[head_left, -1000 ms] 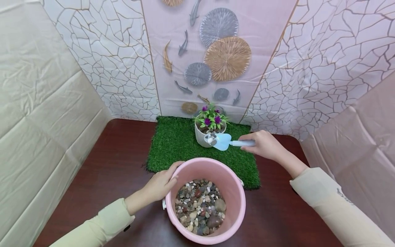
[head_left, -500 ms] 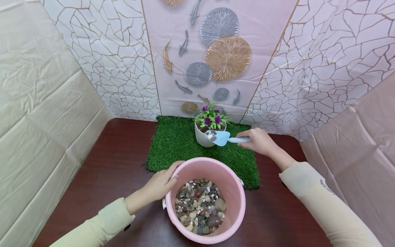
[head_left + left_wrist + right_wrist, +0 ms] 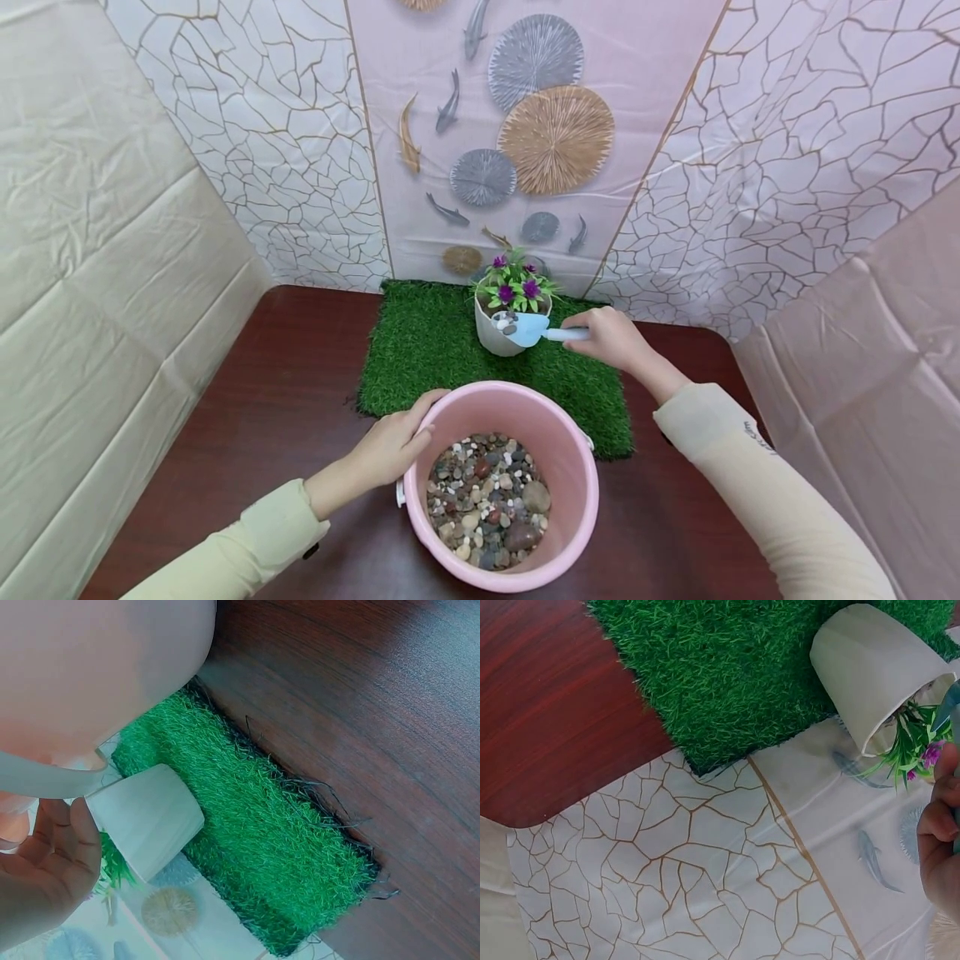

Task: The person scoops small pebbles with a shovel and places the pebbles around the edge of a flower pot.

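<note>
Right grip (image 3: 611, 336): a person's bare hand, fingers curled round the pale handle (image 3: 567, 334) of a trowel (image 3: 532, 330). Left grip (image 3: 393, 439): bare hand clasping the rim of a bucket (image 3: 576, 508) at its left side, thumb laid over the edge, fingers along the outside. Trowel: light blue blade, pointing left, its tip in front of or above the near rim of the pot; whether the two touch cannot be told. Stones (image 3: 506, 323): a small load, white, grey and dark, on the blade's tip end. Pot (image 3: 498, 342): one, white, upright on the mat, brown fill inside. Plant (image 3: 519, 292): one, in the pot, narrow green leaves, purple flowers. Mat (image 3: 431, 358): artificial grass, green, rectangular, lying at the far part of the surface, its near edge partly hidden by the bucket. Bucket: pink, round, white fittings at both sides, nearest the person. Pebbles (image 3: 480, 517): many, mixed colours and sizes, across the bucket's bottom, some larger brown ones at the right. Surface (image 3: 255, 408): dark reddish brown, wood-grained. Sleeves (image 3: 757, 475): two, pale, the right one with dark marks near the cuff. Backdrop (image 3: 555, 137): cloth, centre panel printed with fish and round discs, crackle pattern either side.
</note>
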`<action>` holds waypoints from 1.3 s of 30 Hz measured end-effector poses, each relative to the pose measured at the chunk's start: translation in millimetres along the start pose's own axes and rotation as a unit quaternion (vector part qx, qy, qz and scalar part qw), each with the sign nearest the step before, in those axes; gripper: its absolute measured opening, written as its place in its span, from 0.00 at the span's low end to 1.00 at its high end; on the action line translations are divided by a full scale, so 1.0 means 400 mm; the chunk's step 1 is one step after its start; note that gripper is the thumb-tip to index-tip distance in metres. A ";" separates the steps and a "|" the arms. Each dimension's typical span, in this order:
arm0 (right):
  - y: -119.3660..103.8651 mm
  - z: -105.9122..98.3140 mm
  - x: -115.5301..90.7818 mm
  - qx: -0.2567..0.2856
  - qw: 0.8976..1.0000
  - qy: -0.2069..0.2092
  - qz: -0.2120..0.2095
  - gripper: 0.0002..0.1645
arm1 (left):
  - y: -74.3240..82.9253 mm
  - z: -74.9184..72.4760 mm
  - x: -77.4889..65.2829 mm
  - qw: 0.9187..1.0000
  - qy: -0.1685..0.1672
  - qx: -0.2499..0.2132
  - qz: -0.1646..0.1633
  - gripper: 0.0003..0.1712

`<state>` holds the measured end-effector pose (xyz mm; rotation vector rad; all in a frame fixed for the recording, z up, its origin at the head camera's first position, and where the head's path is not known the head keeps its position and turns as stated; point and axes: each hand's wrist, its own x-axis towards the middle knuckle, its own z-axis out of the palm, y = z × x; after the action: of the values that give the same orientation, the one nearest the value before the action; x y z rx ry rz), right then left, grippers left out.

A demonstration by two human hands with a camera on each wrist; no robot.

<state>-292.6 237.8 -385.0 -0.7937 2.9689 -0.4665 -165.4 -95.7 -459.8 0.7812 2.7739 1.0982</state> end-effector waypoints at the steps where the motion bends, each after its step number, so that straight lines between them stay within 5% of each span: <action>1: 0.000 0.001 0.002 -0.001 1.000 0.001 0.002 0.15 | 0.001 0.000 0.000 1.000 0.000 0.000 0.000 0.29; 10: -0.011 0.023 0.033 -0.010 0.999 0.015 0.027 0.14 | 0.001 0.000 0.000 1.000 -0.001 -0.003 -0.003 0.29; 34: -0.065 0.007 0.114 -0.042 0.994 -0.032 0.097 0.16 | 0.004 -0.005 0.001 1.000 -0.007 -0.013 0.001 0.28; 39: -0.091 -0.005 0.137 -0.052 0.992 -0.050 0.108 0.09 | 0.000 -0.001 0.001 1.000 -0.003 -0.010 0.007 0.28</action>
<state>-322.9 181.2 -370.0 -0.4777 2.9585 -0.2566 -166.0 -95.8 -459.3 0.8029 2.7520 1.1220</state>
